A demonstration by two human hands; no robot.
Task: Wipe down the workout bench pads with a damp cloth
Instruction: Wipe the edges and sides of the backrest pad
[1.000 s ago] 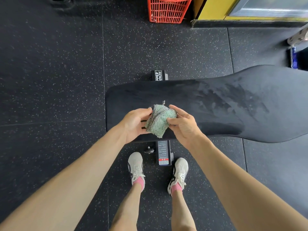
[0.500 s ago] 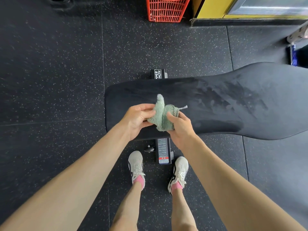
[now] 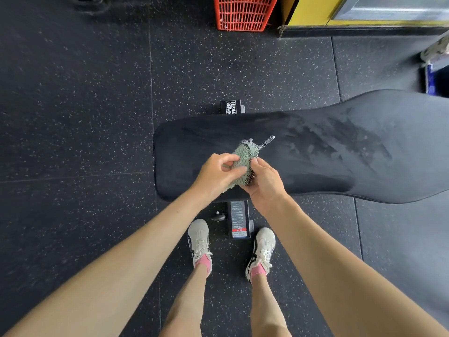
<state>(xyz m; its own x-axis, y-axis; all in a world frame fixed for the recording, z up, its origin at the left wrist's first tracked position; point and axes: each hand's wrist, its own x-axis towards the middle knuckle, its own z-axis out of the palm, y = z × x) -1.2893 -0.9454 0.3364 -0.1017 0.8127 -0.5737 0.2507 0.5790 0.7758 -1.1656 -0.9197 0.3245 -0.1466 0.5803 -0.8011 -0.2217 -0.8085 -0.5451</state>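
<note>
A red basket sits beyond the bench pad. Left hand and right hand pinch the green cloth together, bunched tighter than before.

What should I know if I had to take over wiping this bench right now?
Left hand: grips the green cloth from the left side.
Right hand: grips the same cloth from the right and underneath.
The cloth is bunched up between both hands, over the narrow end of the bench pad, not spread flat on it.
Done: wipe streaks show on the wider part of the pad to the right.
Left: the narrow end shows no streaks, so it probably needs wiping next. Flatten the cloth first.
</note>
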